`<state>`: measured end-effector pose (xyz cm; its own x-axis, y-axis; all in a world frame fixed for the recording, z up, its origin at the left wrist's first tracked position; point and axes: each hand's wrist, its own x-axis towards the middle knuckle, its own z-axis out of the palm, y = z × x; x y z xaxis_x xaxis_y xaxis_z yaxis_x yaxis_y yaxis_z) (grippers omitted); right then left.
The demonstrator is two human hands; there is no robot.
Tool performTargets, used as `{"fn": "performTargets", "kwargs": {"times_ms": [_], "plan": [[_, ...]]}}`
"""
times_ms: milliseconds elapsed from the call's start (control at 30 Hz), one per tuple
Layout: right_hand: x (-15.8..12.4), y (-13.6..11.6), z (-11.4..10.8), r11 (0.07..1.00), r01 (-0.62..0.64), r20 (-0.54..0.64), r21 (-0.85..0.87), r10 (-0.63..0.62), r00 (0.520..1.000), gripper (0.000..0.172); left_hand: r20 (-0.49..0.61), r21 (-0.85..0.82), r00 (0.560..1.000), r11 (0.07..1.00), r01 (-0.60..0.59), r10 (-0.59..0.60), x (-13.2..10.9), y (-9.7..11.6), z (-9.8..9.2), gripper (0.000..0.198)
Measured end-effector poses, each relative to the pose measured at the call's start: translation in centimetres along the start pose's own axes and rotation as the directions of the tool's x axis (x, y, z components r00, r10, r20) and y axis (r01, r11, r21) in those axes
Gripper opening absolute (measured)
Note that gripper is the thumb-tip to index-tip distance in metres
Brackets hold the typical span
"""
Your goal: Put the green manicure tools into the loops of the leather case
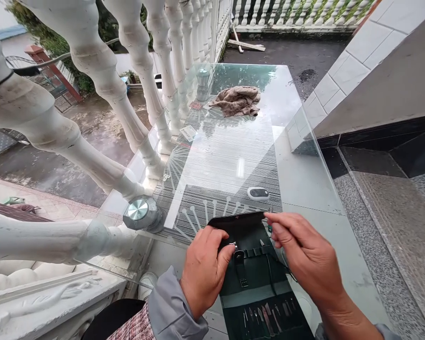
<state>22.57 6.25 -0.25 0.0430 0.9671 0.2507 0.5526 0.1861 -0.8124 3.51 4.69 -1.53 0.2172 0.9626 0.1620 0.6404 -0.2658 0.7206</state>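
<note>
The left hand [207, 267] pinches a small silver metal tool [234, 245] beside the loops [257, 251] of an open, dark-green roll-up case [260, 279]; the right hand [304, 257] pinches narrowly, its contents unclear. Keeping the case flat should steady the loops.

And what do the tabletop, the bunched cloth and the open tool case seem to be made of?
Tabletop: smooth, glossy glass; the floor shows through and it mirrors light.
Cloth: matte brown fabric, perhaps towelling; soft, rumpled folds.
Tool case: dark, low-sheen leather or imitation; flexible-looking panels, but which is unclear.
</note>
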Motion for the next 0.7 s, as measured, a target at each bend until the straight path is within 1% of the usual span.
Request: {"fn": "performTargets", "kwargs": {"times_ms": [67, 100, 133, 167, 233, 267, 333, 400, 467, 500, 533, 600, 700], "plan": [[0.0, 0.1, -1.1, 0.995, -0.098, -0.113, 0.001, 0.097, 0.989, 0.022, -0.015, 0.037, 0.998, 0.998, -0.057, 0.057, -0.1, 0.0, 0.3, 0.014], [0.1, 0.2, -1.7, 0.988, -0.151, -0.177, 0.009, 0.151, 0.973, 0.024, -0.033, 0.052, 0.994, 0.994, -0.098, 0.100, -0.2, -0.1, 0.5, 0.013], [0.2, 0.4, -2.4, 0.979, -0.202, -0.249, 0.028, 0.203, 0.947, 0.026, -0.055, 0.062, 0.988, 0.988, -0.144, 0.147, -0.2, -0.1, 0.6, 0.012], [0.2, 0.7, -3.2, 0.969, -0.243, -0.328, 0.054, 0.247, 0.912, 0.029, -0.075, 0.080, 0.978, 0.978, -0.191, 0.197, -0.3, -0.1, 0.8, 0.013], [0.3, 1.7, -4.9, 0.957, -0.271, -0.461, 0.106, 0.289, 0.839, 0.034, -0.099, 0.125, 0.960, 0.961, -0.248, 0.261, -0.4, -0.2, 1.1, 0.018], [0.4, 2.3, -5.7, 0.954, -0.275, -0.496, 0.117, 0.296, 0.816, 0.035, -0.118, 0.138, 0.952, 0.954, -0.267, 0.283, -0.5, -0.2, 1.2, 0.020], [0.3, 3.8, -7.1, 0.939, -0.337, -0.483, 0.074, 0.329, 0.812, 0.036, -0.178, 0.157, 0.924, 0.936, -0.314, 0.339, -0.6, -0.1, 1.3, 0.021], [0.0, 5.3, -8.1, 0.902, -0.430, -0.391, -0.045, 0.380, 0.838, 0.036, -0.199, 0.160, 0.870, 0.891, -0.424, 0.450, -0.7, 0.2, 1.3, 0.021], [-0.3, 6.4, -8.4, 0.863, -0.464, -0.274, -0.199, 0.405, 0.872, 0.034, -0.165, 0.130, 0.811, 0.828, -0.546, 0.561, -0.9, 0.7, 1.5, 0.018], [-0.5, 6.8, -8.4, 0.846, -0.456, -0.219, -0.275, 0.407, 0.887, 0.032, -0.137, 0.105, 0.792, 0.803, -0.586, 0.596, -1.1, 1.0, 1.6, 0.015], [-0.7, 7.1, -8.4, 0.832, -0.439, -0.171, -0.341, 0.404, 0.899, 0.030, -0.109, 0.080, 0.781, 0.788, -0.610, 0.615, -1.3, 1.3, 1.7, 0.013], [-1.0, 7.5, -8.1, 0.808, -0.394, -0.112, -0.437, 0.386, 0.916, 0.028, -0.064, 0.058, 0.782, 0.784, -0.618, 0.620, -1.7, 1.8, 1.9, 0.011], [-1.6, 7.7, -7.6, 0.784, -0.329, -0.101, -0.526, 0.326, 0.940, 0.030, -0.025, 0.117, 0.785, 0.781, -0.613, 0.619, -2.5, 2.5, 2.1, 0.011]]}}
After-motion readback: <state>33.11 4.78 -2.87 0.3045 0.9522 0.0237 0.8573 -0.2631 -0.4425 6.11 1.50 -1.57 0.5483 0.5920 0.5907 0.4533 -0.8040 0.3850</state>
